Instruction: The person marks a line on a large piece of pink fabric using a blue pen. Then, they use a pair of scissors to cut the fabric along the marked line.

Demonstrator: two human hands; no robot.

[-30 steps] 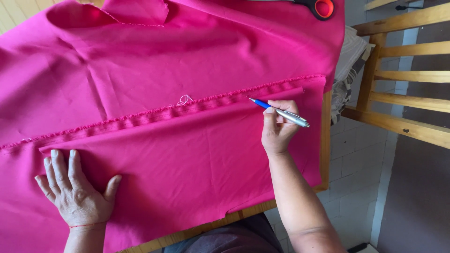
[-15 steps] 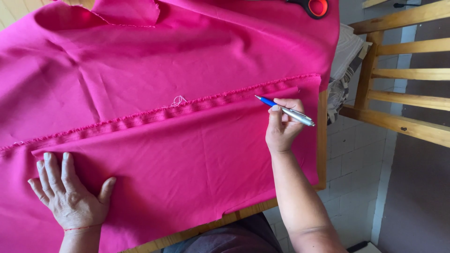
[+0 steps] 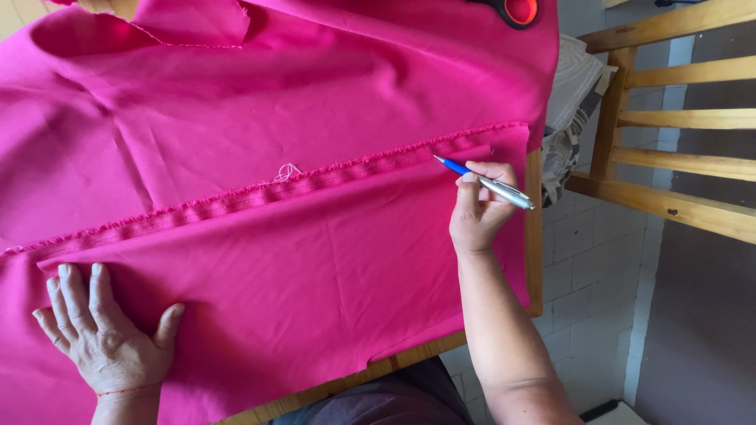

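A large pink fabric (image 3: 299,260) covers the wooden table (image 3: 535,236), folded so a frayed selvedge edge (image 3: 315,179) runs across the middle. My right hand (image 3: 479,211) grips a blue and silver pen (image 3: 484,181), whose tip points at the fabric near the selvedge at the right. My left hand (image 3: 106,334) lies flat, fingers spread, pressing the fabric down at the lower left. A small loose tangle of thread (image 3: 287,171) sits on the selvedge.
Scissors with a red and black handle (image 3: 516,9) lie on the fabric at the top right. A wooden chair (image 3: 669,118) with a folded cloth (image 3: 571,94) on it stands to the right of the table. Tiled floor shows below it.
My left hand has slid slightly left and toward me on the fabric. My right hand with the pen has shifted a little to the right along the selvedge.
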